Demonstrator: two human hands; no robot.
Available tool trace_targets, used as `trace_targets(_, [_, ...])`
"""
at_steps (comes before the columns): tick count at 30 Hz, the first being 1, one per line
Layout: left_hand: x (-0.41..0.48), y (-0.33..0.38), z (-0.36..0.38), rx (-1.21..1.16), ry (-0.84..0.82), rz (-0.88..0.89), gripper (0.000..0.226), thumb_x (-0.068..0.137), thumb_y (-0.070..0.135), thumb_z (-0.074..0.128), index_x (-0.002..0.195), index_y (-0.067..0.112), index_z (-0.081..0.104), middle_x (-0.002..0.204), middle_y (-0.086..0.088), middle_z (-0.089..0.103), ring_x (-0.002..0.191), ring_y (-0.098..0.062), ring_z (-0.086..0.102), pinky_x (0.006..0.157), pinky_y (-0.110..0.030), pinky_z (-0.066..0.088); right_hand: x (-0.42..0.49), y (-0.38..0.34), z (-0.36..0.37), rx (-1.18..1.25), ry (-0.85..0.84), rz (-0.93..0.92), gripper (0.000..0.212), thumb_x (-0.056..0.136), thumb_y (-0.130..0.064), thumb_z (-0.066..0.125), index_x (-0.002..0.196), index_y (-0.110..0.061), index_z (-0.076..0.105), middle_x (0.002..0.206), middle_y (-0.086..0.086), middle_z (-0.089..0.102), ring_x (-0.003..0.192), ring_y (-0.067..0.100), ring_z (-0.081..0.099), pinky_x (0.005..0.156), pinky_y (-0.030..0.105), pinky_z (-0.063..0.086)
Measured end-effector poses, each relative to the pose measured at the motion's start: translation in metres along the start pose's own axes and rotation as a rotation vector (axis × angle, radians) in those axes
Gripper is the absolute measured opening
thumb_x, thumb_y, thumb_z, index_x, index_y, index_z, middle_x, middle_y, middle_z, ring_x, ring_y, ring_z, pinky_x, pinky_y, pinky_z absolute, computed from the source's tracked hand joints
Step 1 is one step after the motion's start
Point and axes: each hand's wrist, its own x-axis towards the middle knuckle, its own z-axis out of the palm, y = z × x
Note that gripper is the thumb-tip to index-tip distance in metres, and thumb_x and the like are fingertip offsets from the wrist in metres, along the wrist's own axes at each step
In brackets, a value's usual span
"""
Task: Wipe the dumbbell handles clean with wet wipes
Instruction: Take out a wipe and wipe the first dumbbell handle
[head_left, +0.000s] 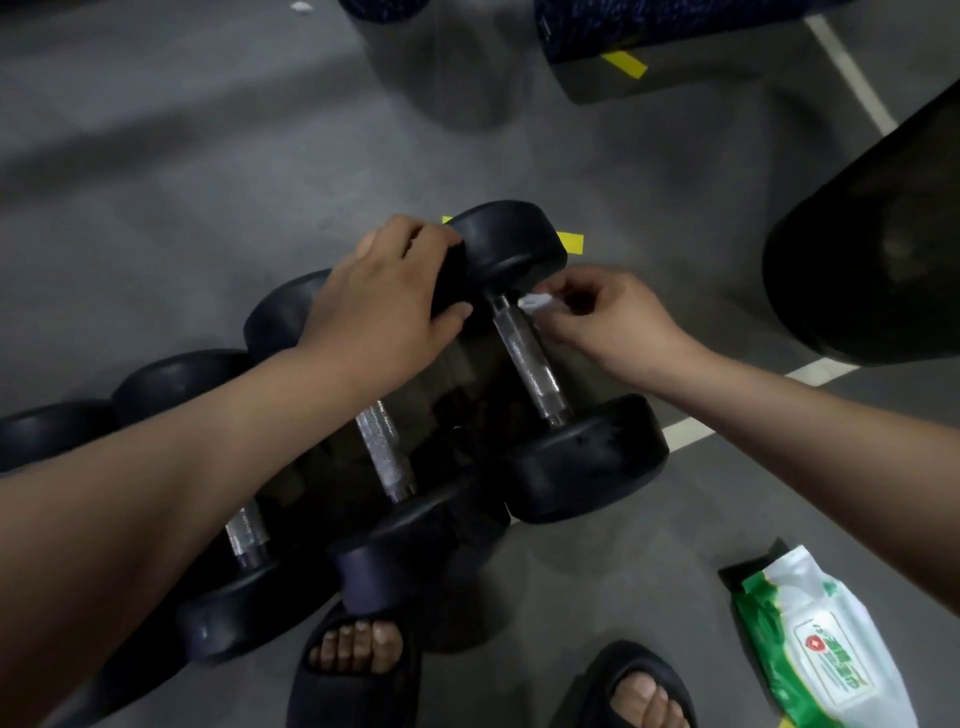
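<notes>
1. Dumbbell (582, 457) at the end of the floor row has both hands working on it.
2. The left hand (384, 296) grips its far head, with the fingers curled over the rim and the thumb tucked under on the handle side.
3. The right hand (608, 317) pinches a small white wet wipe (535, 302) between fingertips and thumb.
4. That pinch sits at the far end of the knurled handle (530, 358), close to the left thumb. I can't tell whether the wipe is actually touching the metal.
5. From the pinch back to the near head, the bar runs bare and shiny.
6. More dumbbells (415, 545) lie side by side beneath the left forearm, behind the left grip.
7. A green-and-white pack of wipes (826, 654) lies on the grey floor (156, 208), well back from the pinching hand and beside the person's right sandal (634, 691).
8. A strip of yellow tape (569, 241) peeks out just beyond the gripped head.
</notes>
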Motion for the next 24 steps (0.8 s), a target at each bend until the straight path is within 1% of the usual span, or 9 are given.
trace_targets(3, [0.005, -0.003, 0.002, 0.080, -0.018, 0.027, 0.064, 0.091, 0.047, 0.063, 0.145, 0.024, 0.037, 0.132, -0.006, 0.053, 0.119, -0.032, 0.053, 0.092, -0.046, 0.047, 0.011, 0.003, 0.007, -0.124, 0.029, -0.139, 0.007, 0.087, -0.026, 0.074, 0.090, -0.022, 0.068, 0.078, -0.010, 0.068, 0.070, 0.001, 0.059, 0.066, 0.018, 0.044])
trace_targets(7, [0.005, -0.008, 0.008, 0.130, 0.018, 0.051, 0.067, 0.093, 0.048, 0.061, 0.150, 0.023, 0.034, 0.136, -0.005, 0.054, 0.114, -0.034, 0.058, 0.088, -0.045, 0.048, 0.019, 0.013, 0.012, -0.226, -0.004, -0.267, 0.005, 0.086, -0.015, 0.074, 0.090, -0.019, 0.074, 0.083, -0.004, 0.067, 0.075, 0.005, 0.058, 0.068, 0.023, 0.041])
trace_targets(9, [0.004, -0.010, 0.011, 0.151, 0.036, 0.062, 0.067, 0.093, 0.048, 0.061, 0.150, 0.022, 0.036, 0.138, -0.005, 0.054, 0.113, -0.034, 0.059, 0.087, -0.044, 0.049, 0.016, 0.021, 0.010, -0.261, -0.044, -0.322, 0.012, 0.085, -0.009, 0.074, 0.094, -0.017, 0.078, 0.085, -0.001, 0.068, 0.076, 0.006, 0.060, 0.069, 0.018, 0.042])
trace_targets(11, [0.004, -0.012, 0.013, 0.165, 0.041, 0.072, 0.068, 0.094, 0.049, 0.060, 0.151, 0.021, 0.037, 0.140, -0.005, 0.053, 0.112, -0.035, 0.060, 0.087, -0.044, 0.049, 0.012, 0.025, 0.004, -0.298, -0.086, -0.365, 0.018, 0.085, -0.006, 0.074, 0.100, -0.015, 0.080, 0.090, 0.001, 0.071, 0.079, 0.005, 0.062, 0.071, 0.008, 0.041])
trace_targets(14, [0.004, -0.014, 0.014, 0.177, 0.054, 0.080, 0.068, 0.094, 0.050, 0.058, 0.152, 0.021, 0.036, 0.140, -0.005, 0.053, 0.112, -0.034, 0.059, 0.086, -0.045, 0.049, 0.018, 0.022, 0.002, -0.339, -0.101, -0.421, 0.019, 0.087, -0.010, 0.074, 0.104, -0.016, 0.080, 0.094, 0.002, 0.073, 0.085, 0.010, 0.066, 0.074, 0.003, 0.039])
trace_targets(17, [0.004, -0.014, 0.016, 0.180, 0.058, 0.081, 0.068, 0.095, 0.050, 0.057, 0.152, 0.021, 0.036, 0.142, -0.006, 0.053, 0.112, -0.035, 0.059, 0.087, -0.046, 0.049, 0.026, 0.018, 0.010, -0.332, -0.077, -0.423, 0.020, 0.088, -0.013, 0.073, 0.106, -0.017, 0.080, 0.098, 0.002, 0.071, 0.089, 0.014, 0.067, 0.077, 0.009, 0.041])
trace_targets(20, [0.004, -0.015, 0.017, 0.181, 0.061, 0.093, 0.068, 0.095, 0.050, 0.057, 0.153, 0.020, 0.036, 0.143, -0.006, 0.052, 0.115, -0.035, 0.059, 0.088, -0.046, 0.049, 0.014, 0.021, 0.001, -0.332, -0.172, -0.430, 0.029, 0.087, -0.010, 0.068, 0.112, -0.020, 0.078, 0.102, 0.000, 0.070, 0.090, 0.011, 0.066, 0.080, 0.010, 0.044])
trace_targets(22, [0.005, -0.017, 0.017, 0.179, 0.062, 0.099, 0.068, 0.095, 0.050, 0.057, 0.153, 0.020, 0.035, 0.143, -0.006, 0.052, 0.116, -0.034, 0.058, 0.089, -0.046, 0.049, 0.008, 0.020, -0.005, -0.343, -0.209, -0.458, 0.030, 0.086, -0.012, 0.065, 0.112, -0.019, 0.078, 0.105, 0.001, 0.071, 0.093, 0.013, 0.068, 0.083, 0.021, 0.051])
trace_targets(24, [0.006, -0.018, 0.018, 0.181, 0.065, 0.099, 0.068, 0.095, 0.050, 0.056, 0.153, 0.019, 0.035, 0.143, -0.007, 0.052, 0.118, -0.034, 0.057, 0.091, -0.047, 0.049, 0.013, 0.016, -0.001, -0.363, -0.186, -0.477, 0.028, 0.087, -0.013, 0.066, 0.111, -0.019, 0.079, 0.102, 0.004, 0.070, 0.090, 0.017, 0.068, 0.078, 0.025, 0.050])
